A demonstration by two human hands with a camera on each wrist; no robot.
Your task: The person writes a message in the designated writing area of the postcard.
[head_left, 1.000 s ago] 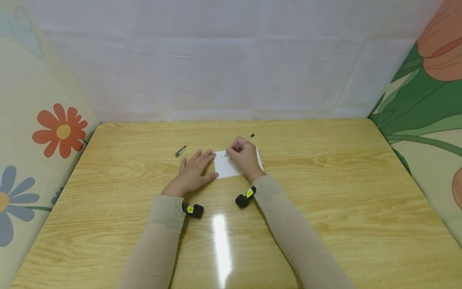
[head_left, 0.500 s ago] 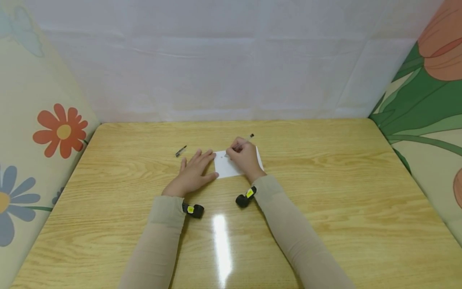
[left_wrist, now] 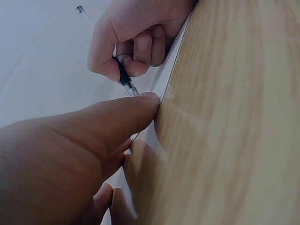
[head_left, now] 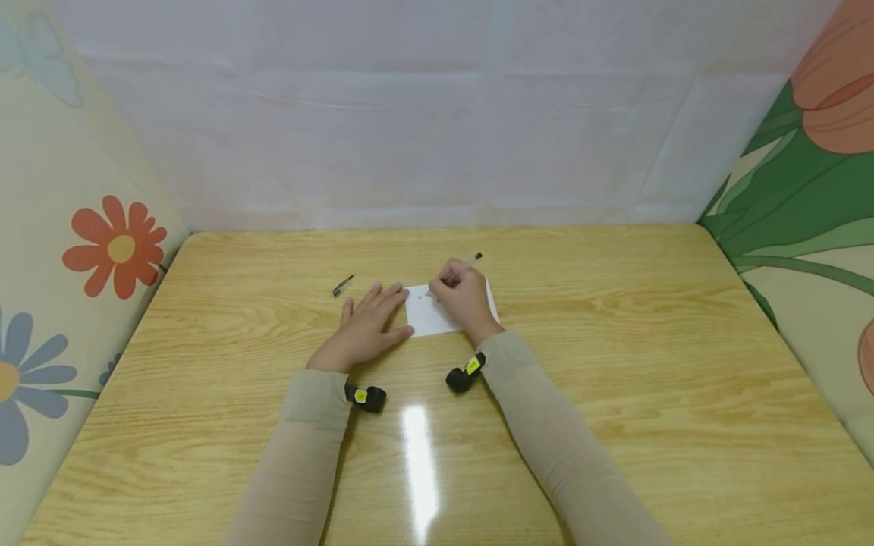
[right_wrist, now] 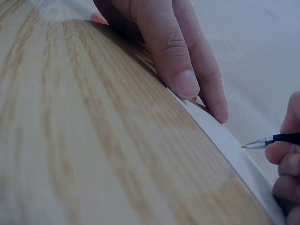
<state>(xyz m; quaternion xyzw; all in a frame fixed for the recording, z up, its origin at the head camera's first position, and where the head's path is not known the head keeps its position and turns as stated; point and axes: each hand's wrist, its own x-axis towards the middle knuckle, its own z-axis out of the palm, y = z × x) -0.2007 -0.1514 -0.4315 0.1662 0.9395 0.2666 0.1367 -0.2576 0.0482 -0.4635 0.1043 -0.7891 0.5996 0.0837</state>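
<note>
White rectangular paper (head_left: 426, 318) lies on the yellowish wood-grain desk (head_left: 635, 364), its left edge pressed by the left hand (head_left: 365, 330), grip spread wide, apparently to steady it beneath the slim clear-and-black pen (left_wrist: 123, 72) pinched in the grip of the right hand (head_left: 466, 299).

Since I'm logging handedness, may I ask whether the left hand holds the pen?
No, the right hand holds the pen, while the left hand rests at the edge of the paper.
</note>
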